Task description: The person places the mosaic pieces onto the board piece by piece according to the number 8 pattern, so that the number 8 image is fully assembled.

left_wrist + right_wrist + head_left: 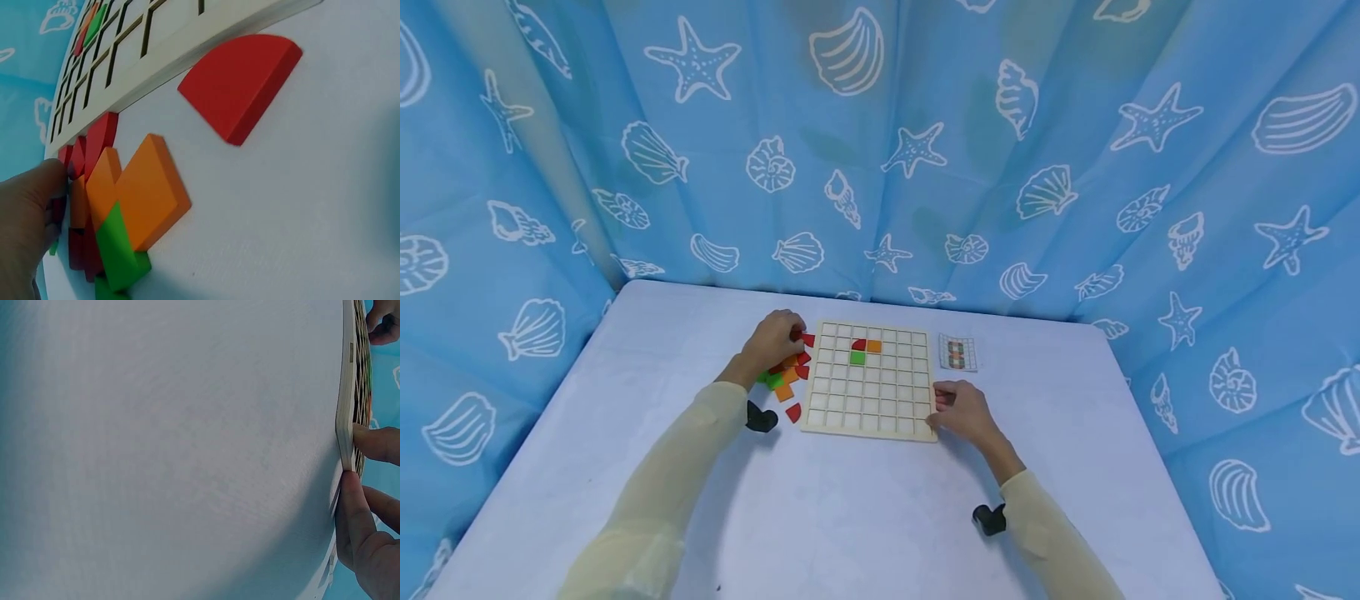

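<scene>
A pale wooden grid board [868, 421] lies on the table. Three tiles sit in its cells: a red quarter-round [859, 344], an orange square [874, 346] and a green square [857, 357]. My left hand [772, 339] is at the far end of a heap of loose tiles left of the board. In the left wrist view, its curled fingers seem to pinch a dark red tile [57, 209], mostly hidden. Nearer lie an orange tile [150, 194] and a red quarter-round tile [240, 81]. My right hand [961, 411] grips the board's near right corner, thumb on top, fingers against the side.
A small card [958, 352] with a coloured pattern on a grid lies right of the board. White cloth covers the table [850, 517]. A blue curtain [880, 167] with shell prints stands behind it and at both sides.
</scene>
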A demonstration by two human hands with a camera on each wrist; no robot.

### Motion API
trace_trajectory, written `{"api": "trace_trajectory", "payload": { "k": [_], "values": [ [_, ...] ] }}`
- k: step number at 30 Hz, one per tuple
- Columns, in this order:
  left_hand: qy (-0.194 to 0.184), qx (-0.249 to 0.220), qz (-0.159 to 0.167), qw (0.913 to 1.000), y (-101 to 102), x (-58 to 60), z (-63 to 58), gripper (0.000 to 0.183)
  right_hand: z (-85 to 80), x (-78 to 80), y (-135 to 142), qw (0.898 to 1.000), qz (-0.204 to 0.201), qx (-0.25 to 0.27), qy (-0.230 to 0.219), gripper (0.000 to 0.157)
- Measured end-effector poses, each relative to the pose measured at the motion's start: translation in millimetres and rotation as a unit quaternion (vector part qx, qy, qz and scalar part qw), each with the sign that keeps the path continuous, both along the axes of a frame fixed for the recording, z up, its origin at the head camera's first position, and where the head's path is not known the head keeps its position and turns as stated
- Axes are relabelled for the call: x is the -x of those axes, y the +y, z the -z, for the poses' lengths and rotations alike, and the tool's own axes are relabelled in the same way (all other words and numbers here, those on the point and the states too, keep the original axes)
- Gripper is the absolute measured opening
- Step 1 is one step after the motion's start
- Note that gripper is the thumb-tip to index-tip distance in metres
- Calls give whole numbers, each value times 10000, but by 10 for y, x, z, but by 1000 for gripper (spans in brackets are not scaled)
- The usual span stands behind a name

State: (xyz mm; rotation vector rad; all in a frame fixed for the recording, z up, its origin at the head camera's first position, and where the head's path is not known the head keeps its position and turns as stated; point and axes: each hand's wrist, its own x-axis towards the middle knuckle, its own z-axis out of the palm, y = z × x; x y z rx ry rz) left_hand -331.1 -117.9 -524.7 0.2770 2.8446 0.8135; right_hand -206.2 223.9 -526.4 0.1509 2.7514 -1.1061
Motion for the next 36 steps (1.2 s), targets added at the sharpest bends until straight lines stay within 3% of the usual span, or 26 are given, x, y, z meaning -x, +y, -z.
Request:
{"api": "trace_trajectory", "payload": {
  "k": [7,12,16,23,30,36],
  "values": [
    [28,-138,-191,9997,26,-9,16,38,-25,5,8,10000,14,-19,-48,65],
    [256,-282,-25,9993,44,-51,-3,38,-28,11,3,10000,30,-8,-32,65],
    [572,-398,222,9973,106,-125,-23,36,-27,12,0,10000,13,4,-25,65],
    [1122,-522,935,9879,284,-279,-9,31,-40,-5,2,9999,-46,48,133,63],
    [1200,-529,1385,9816,511,-465,15,29,-49,-18,3,9999,-38,43,133,62],
    [1386,-385,1748,9740,650,-548,20,29,-47,-14,1,9998,-56,93,156,63]
  ]
}}
